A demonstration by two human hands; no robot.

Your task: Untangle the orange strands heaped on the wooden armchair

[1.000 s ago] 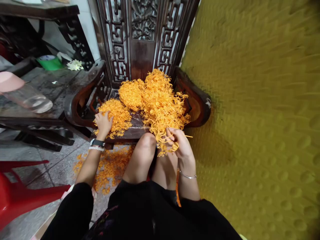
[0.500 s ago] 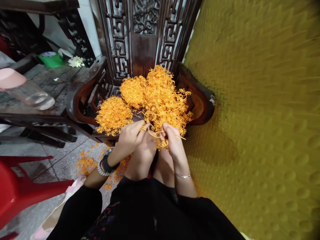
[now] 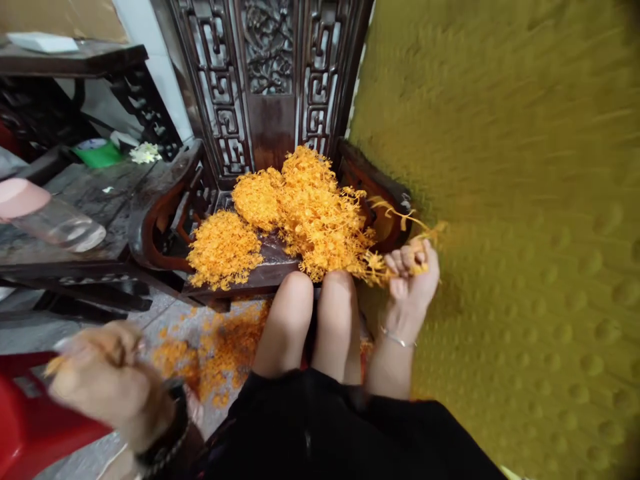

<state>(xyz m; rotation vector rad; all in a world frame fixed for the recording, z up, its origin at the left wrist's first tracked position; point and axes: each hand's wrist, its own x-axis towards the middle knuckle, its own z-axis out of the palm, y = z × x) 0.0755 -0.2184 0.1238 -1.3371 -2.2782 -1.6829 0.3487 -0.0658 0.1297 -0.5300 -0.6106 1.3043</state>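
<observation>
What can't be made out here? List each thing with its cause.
All in the head view:
- What the bare left hand may hold: motion blur and the hand itself hide it.
- Clear plastic bottle with pink end: cut off by the left edge.
- Dark wooden chair seat: partly hidden by fluffy orange heaps.

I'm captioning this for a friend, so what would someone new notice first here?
Probably the bright orange clumps on the seat of the dark wooden chair. Next, the right hand gripping orange strands against the yellow textured surface, then the blurred left hand beside the red stool at lower left.
</observation>
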